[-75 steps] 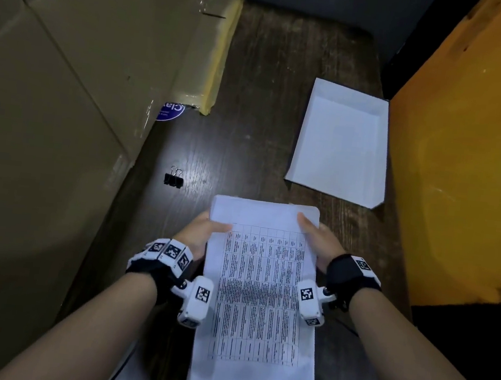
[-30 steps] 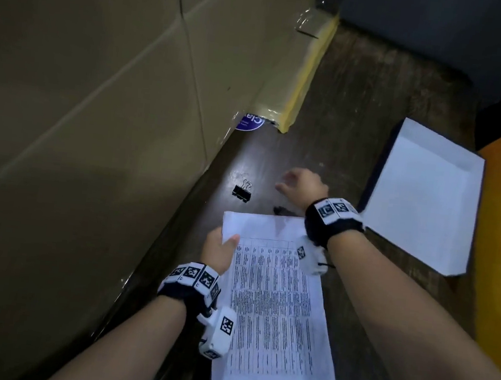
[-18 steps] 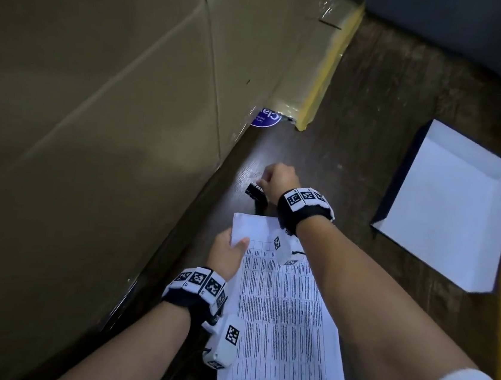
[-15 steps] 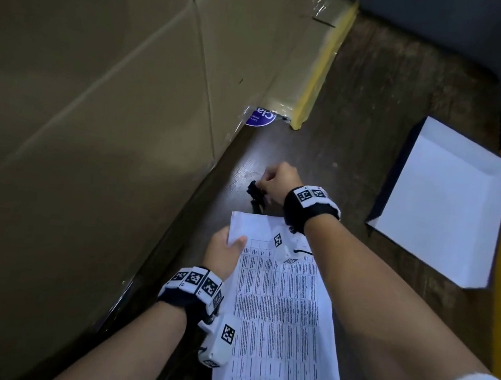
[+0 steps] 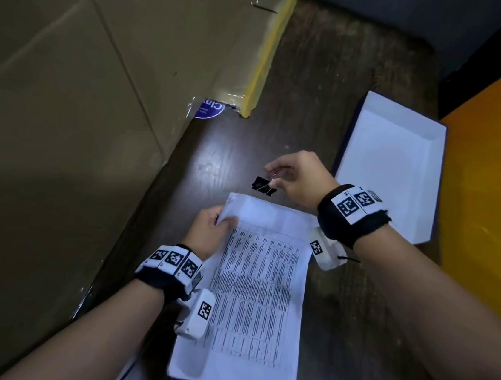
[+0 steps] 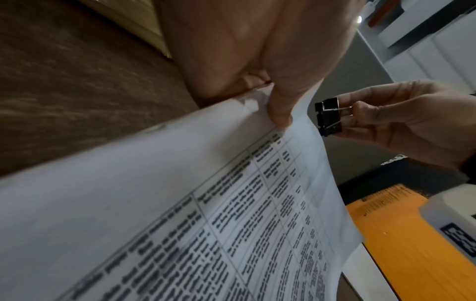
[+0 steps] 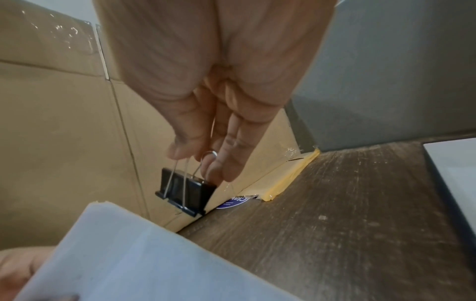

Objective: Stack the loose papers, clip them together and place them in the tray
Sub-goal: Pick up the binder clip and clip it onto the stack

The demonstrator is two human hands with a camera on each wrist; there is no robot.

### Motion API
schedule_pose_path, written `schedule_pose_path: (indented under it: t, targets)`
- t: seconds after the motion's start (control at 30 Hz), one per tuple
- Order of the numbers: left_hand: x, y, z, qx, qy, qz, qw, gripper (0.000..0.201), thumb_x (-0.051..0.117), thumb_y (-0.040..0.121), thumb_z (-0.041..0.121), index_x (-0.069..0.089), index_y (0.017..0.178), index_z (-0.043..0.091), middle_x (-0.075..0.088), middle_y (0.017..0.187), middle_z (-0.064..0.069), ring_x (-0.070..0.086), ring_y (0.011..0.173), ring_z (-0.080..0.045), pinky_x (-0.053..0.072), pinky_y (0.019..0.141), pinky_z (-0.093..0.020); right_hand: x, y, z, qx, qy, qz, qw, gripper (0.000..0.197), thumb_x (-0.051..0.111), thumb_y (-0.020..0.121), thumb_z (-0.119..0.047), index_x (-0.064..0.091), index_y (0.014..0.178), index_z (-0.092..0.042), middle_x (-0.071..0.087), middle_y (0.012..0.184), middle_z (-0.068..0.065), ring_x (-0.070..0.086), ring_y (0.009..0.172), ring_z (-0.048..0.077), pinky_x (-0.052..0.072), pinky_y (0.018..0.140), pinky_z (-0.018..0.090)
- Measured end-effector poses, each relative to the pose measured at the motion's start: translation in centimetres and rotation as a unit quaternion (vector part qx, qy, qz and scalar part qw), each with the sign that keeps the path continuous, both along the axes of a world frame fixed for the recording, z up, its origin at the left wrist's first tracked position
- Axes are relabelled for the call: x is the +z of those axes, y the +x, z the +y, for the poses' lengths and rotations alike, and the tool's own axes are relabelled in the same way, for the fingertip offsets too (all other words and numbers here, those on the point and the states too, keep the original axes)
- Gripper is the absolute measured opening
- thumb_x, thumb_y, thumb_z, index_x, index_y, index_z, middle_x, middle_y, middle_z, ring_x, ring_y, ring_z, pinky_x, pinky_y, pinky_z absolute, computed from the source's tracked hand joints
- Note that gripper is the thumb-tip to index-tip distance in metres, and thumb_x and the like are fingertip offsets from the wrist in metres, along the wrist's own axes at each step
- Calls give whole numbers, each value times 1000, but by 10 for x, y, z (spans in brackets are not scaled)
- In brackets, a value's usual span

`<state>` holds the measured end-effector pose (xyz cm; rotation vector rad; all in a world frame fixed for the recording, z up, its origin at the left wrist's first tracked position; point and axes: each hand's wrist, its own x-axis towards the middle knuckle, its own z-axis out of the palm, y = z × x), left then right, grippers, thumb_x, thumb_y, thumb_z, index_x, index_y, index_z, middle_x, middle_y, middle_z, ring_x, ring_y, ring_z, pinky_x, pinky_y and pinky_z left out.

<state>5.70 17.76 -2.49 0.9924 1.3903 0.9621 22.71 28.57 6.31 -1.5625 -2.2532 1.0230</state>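
Note:
A stack of printed papers (image 5: 253, 287) lies on the dark wooden table (image 5: 313, 119). My left hand (image 5: 212, 227) pinches the stack's top left corner and lifts it slightly, thumb (image 6: 280, 106) on top of the papers (image 6: 206, 203). My right hand (image 5: 294, 176) holds a black binder clip (image 5: 263, 186) by its wire handles, just above the table beyond the papers' top edge. The binder clip (image 7: 184, 192) hangs from my fingertips (image 7: 177, 150), close to the papers (image 7: 128, 254) without touching them. The binder clip (image 6: 328, 116) shows beside my thumb. A white tray (image 5: 392, 165) lies empty to the right.
A large cardboard box (image 5: 80, 108) with yellow tape (image 5: 267, 57) and a blue sticker (image 5: 210, 109) walls off the left side. An orange surface (image 5: 493, 186) borders the right, past the tray. Bare table lies between the box and the tray.
My right hand reached left to the clip by the box, picked it up and carried it to just beyond the papers' top edge. The left hand now lifts the corner.

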Motion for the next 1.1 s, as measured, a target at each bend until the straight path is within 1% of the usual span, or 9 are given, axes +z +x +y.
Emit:
schedule_pose_path:
  t: [0.2,0.33,0.4,0.53,0.63,0.7,0.83,0.93,1.1]
  targets:
    - [1,15,1,-37,-13,-2,999,12,55,92,12,64,84,16,67,79,-1,65,67,-4,53,58,-16,1,12,-5,-17,30,-20,999,19,65,83,5,76,96,-4,76,85,13,73,78,17,60,82,30]
    - [6,22,-1,-44,2,-13,999,16,53,92,9,64,87,20,68,79,5,66,65,7,51,59,-11,3,13,-5,-12,23,-52,998,14,73,81,-3,77,91,-11,71,91,12,71,83,22,60,81,35]
    - [8,24,-1,-48,5,-15,999,16,53,92,8,64,89,20,68,82,3,66,67,3,53,62,-15,6,12,-6,-6,13,-62,998,13,73,81,-3,77,90,-10,72,91,12,71,83,22,60,80,35]
    - [9,27,-2,-52,6,-21,998,15,52,92,7,63,96,16,67,84,5,66,66,9,50,58,-9,15,10,-6,4,3,-76,997,12,73,80,-1,78,89,-6,74,85,10,71,81,19,60,77,31]
    - [8,26,-3,-51,1,-21,998,18,52,93,6,64,90,20,69,84,4,67,69,6,52,64,-16,18,11,-6,14,-2,-83,996,12,74,80,-1,78,89,-6,75,84,10,71,80,19,57,72,26]
    - [7,24,-4,-42,-8,-23,999,19,52,93,6,64,93,21,70,87,5,68,74,3,53,68,-19,18,15,-7,15,-4,-80,997,12,74,79,-1,78,89,-7,75,85,10,71,81,19,57,74,26]
    - [7,25,-7,-40,-17,-22,999,18,52,92,7,64,99,19,70,89,5,67,81,-4,53,68,-17,18,17,-11,25,-4,-83,996,13,73,79,1,78,89,-7,75,83,11,72,81,20,60,79,32]
    - [9,28,-8,-37,-14,-30,999,20,51,92,4,63,107,10,69,89,4,68,74,5,53,64,-10,20,15,-13,36,2,-90,995,16,71,80,4,78,91,-5,76,86,13,71,84,21,60,82,37]
    - [11,33,-9,-42,-10,-28,999,24,50,93,3,61,114,2,68,91,6,68,76,8,53,68,-9,26,9,-19,78,24,-100,992,20,67,80,7,77,92,-5,75,85,10,71,81,19,60,81,37]
